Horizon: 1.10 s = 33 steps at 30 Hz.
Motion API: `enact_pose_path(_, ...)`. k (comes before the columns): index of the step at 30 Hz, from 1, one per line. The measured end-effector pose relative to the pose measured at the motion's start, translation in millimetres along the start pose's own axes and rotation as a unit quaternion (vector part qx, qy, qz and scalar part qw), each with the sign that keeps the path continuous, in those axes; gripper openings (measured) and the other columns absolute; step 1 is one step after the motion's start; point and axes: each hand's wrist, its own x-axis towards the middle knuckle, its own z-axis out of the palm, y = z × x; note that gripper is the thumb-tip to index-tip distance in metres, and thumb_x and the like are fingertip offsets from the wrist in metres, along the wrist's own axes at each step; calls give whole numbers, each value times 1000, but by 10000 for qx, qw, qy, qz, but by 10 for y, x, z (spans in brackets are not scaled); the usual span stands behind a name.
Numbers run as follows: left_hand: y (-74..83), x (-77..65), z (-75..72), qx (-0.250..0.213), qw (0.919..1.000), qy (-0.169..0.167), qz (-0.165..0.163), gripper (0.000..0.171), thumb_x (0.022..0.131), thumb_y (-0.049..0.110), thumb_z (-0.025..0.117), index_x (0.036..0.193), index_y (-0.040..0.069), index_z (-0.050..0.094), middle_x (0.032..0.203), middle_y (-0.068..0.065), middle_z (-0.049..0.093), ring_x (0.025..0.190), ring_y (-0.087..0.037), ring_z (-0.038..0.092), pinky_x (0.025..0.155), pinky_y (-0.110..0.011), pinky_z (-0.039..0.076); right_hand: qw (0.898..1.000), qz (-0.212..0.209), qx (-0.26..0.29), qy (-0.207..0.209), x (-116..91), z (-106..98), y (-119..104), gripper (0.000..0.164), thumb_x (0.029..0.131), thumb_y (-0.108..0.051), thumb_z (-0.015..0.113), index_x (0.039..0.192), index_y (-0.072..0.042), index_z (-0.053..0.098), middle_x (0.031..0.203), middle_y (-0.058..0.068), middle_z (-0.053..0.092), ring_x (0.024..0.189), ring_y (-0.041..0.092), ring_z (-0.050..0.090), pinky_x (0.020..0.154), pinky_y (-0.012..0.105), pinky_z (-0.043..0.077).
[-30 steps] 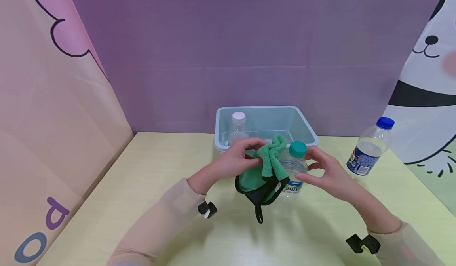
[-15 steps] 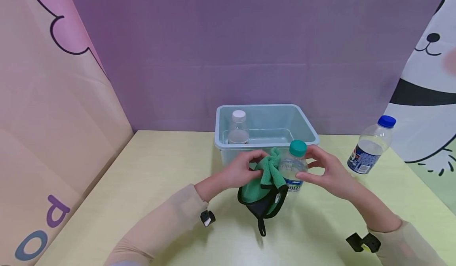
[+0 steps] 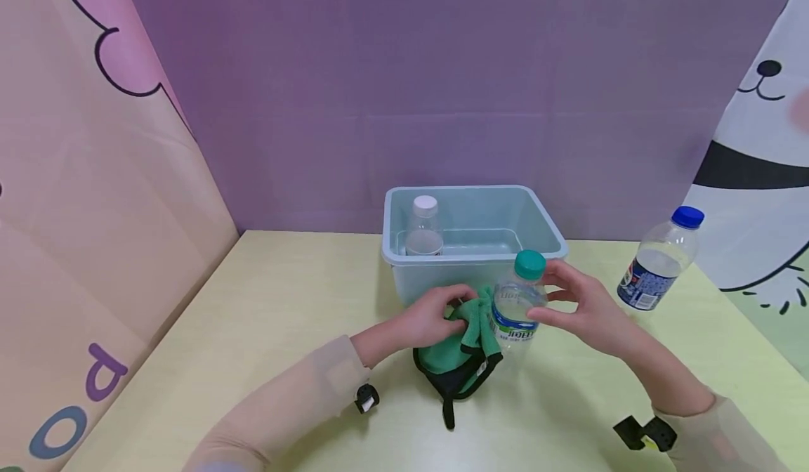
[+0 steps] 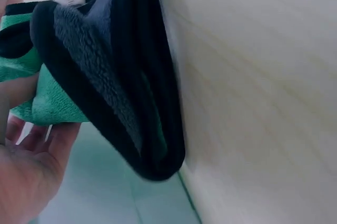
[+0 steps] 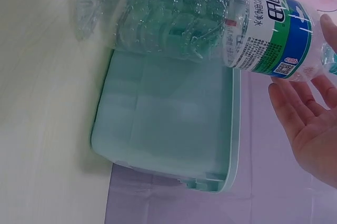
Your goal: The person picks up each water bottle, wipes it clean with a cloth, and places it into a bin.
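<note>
1. Currently, one left hand (image 3: 436,315), just below the centre of the head view: fingers curled, pinching the bunched top of the cloth.
2. One green cloth (image 3: 445,356), black-edged, lower centre of the head view: folded over on itself, loop hanging toward the bottom of the frame; its black edge appears to lie against the counter (image 3: 303,289) in the left wrist view.
3. One right hand (image 3: 584,310), right of centre in the head view: thumb and fingers gripping the upper part of the teal-capped bottle from its right side.
4. One teal-capped bottle (image 3: 515,317), clear, labelled, cap on: right of the cloth, in front of the tub; whether its base touches the counter cannot be told.
5. One pale blue tub (image 3: 461,272), mid-frame, on the counter, holding one white-capped bottle (image 3: 425,230), upright at its left side.
6. One blue-capped bottle (image 3: 660,258), at the right of the frame, well apart from both hands.
7. Step in hand, by judgement: cloth and bottle brought side by side, one to each hand, the cloth apparently being worked against the bottle's side.
8. Next move, by judgement: calls for a steady right-hand hold, kept light since the thin plastic may dent, and for the left fingers to keep the cloth bunched, clear of the tub's front wall.
</note>
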Motion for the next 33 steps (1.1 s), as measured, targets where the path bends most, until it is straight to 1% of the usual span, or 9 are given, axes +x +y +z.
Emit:
enact_pose_path(3,66,14,-53,-429,9983,369,125,26,87,-6,64,112,3,63,107,-7,65,99,-19,58,82,-26,47,10000,-94,13,-1,3,6,0,54,78,7,76,127,3,53,117,-13,60,104,2,58,81,23,51)
enact_pose_path(6,172,49,-144,-886,9929,729,316,29,87,-9,61,115,-2,63,107,-12,66,97,-21,59,83,-26,49,9999,-138,-16,-8,7,10,-6,54,77,6,76,126,3,54,116,-10,62,104,2,58,81,21,51)
enact_pose_path(9,293,95,-247,-1199,9872,975,395,32,86,-10,60,117,-5,63,108,-16,66,98,-22,61,82,-26,51,9999,-128,-31,-23,11,10,-5,53,78,6,76,126,2,54,115,-10,62,103,2,58,81,21,50)
enact_pose_path(12,408,127,-327,-1369,9841,1050,425,33,87,-8,60,120,-5,62,110,-17,66,100,-22,61,80,-27,53,9999,-95,-16,-70,19,11,2,52,79,5,75,127,3,54,115,-12,61,103,1,57,82,21,50)
enact_pose_path(16,484,140,-365,-1421,9845,933,434,34,89,-4,63,123,-3,61,113,-15,65,102,-20,59,79,-27,54,9999,-67,3,-106,25,11,11,52,80,6,74,127,4,53,115,-14,59,103,1,57,82,21,50)
enact_pose_path(20,455,120,-345,-1304,9870,852,398,33,89,-4,62,123,-1,62,115,-13,64,102,-19,59,79,-27,54,9999,-51,-18,-117,29,1,8,51,80,5,75,126,4,53,114,-11,60,103,1,57,82,22,51)
enact_pose_path(23,398,85,-312,-1163,9896,807,258,33,90,-5,62,122,0,62,113,-12,64,100,-19,58,79,-27,53,9999,-55,-33,-135,33,-8,3,51,80,4,75,126,3,53,114,-8,61,102,2,57,82,23,51)
enact_pose_path(30,173,-13,-149,-716,9964,448,30,28,88,-7,63,116,0,64,110,-9,66,101,-20,60,87,-27,49,9999,-46,-22,-153,33,-12,4,52,80,5,75,127,2,53,116,-10,60,104,1,57,81,23,51)
enact_pose_path(33,69,-58,-75,-484,9985,255,-77,27,87,-7,64,113,0,64,108,-8,66,98,-20,60,86,-26,47,9998,-22,-16,-179,40,-5,-4,52,80,4,75,128,2,53,117,-12,59,105,1,57,82,24,51)
